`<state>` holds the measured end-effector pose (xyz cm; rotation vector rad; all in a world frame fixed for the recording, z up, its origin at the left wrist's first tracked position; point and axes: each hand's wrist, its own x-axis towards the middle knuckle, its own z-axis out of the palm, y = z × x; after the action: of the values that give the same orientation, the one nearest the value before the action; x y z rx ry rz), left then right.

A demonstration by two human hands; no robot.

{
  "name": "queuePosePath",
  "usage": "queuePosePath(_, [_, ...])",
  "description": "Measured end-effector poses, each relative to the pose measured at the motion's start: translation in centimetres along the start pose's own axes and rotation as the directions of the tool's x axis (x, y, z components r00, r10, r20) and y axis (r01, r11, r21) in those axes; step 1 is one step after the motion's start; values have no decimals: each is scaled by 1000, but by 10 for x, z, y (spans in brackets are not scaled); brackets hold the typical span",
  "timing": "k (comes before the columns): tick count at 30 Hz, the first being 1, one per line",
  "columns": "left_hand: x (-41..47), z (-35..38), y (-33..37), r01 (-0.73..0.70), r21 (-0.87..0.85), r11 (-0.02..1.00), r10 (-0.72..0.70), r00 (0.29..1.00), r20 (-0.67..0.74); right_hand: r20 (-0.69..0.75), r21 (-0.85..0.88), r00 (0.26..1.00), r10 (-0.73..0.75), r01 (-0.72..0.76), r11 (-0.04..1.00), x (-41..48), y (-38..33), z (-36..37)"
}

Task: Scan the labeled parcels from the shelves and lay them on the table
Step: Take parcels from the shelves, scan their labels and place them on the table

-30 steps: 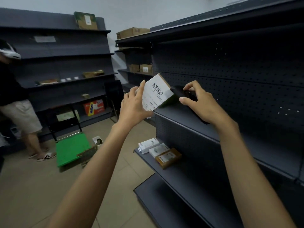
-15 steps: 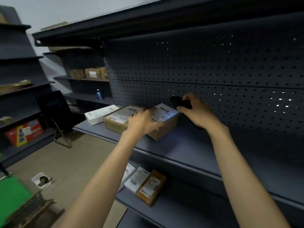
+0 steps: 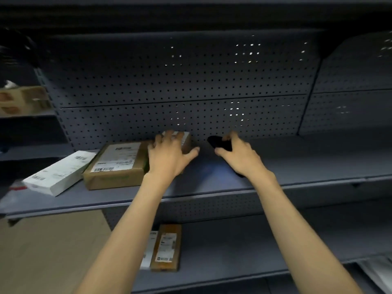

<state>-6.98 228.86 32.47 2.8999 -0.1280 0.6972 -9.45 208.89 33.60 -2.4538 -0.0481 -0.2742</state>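
A small brown labeled parcel (image 3: 186,138) lies on the grey middle shelf (image 3: 307,162) against the pegboard back. My left hand (image 3: 167,158) rests on top of it with fingers spread, thumb out to the right, hiding most of the box. My right hand (image 3: 239,155) grips a black handheld scanner (image 3: 218,143) just right of that parcel, low over the shelf. A larger brown parcel (image 3: 118,164) with a white barcode label sits touching the left side of the small one. A long white parcel (image 3: 59,172) lies left of that.
On the lower shelf (image 3: 254,251) a brown labeled parcel (image 3: 167,247) lies beside a white one (image 3: 148,249), partly behind my left forearm. Blurred boxes (image 3: 23,100) sit on a neighbouring shelf at far left. Floor (image 3: 53,251) shows at lower left.
The small parcel went from raised in my left hand to lying on the shelf. My left hand now lies spread on it. The view swung to face the shelf; the scanner stays gripped.
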Motion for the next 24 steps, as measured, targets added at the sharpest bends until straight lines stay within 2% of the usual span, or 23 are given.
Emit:
queuePosePath(5, [-16, -6, 60, -224, -90, 970, 214, 971, -109, -125, -27, 989, 80, -84, 996, -53, 33, -54])
queuePosePath(10, [-36, -20, 155, -399, -224, 889, 356, 910, -211, -254, -40, 955, 151, -166, 985, -112, 87, -127])
queuePosePath(24, [-131, -40, 479, -625, -419, 659, 524, 781, -341, -506, -81, 809, 300, -391, 917, -308, 280, -366])
